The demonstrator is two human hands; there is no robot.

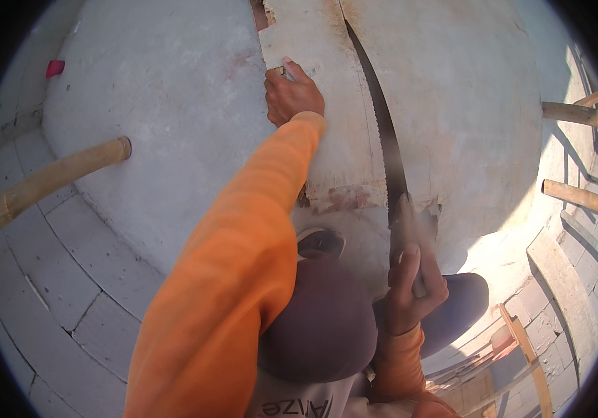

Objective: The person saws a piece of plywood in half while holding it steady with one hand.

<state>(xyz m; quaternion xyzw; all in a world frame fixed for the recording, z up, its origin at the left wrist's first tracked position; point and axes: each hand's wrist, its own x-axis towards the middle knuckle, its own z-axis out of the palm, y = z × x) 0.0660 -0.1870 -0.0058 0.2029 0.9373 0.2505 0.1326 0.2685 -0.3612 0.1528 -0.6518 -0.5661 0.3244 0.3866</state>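
Observation:
A pale, stained board point(459, 90) lies in front of me, with a narrow cut running lengthwise from its far side. My right hand point(414, 282) is closed round the handle end of a handsaw point(381, 115). The saw's long dark blade points away from me along the cut, teeth toward the left, its tip near the far end. Motion smears the area round my right fingers. My left hand point(293, 94) grips the left edge of the board's strip, beside a small broken notch, its fingers curled over it. The near end of the strip is ragged and brownish.
My bent knee point(320, 320) in dark cloth is close to the board's near end. Bamboo poles jut in at the left point(62, 171) and the right point(574, 196). Grey block walls surround the pale floor point(146, 104). A small red object point(55, 68) is at far left.

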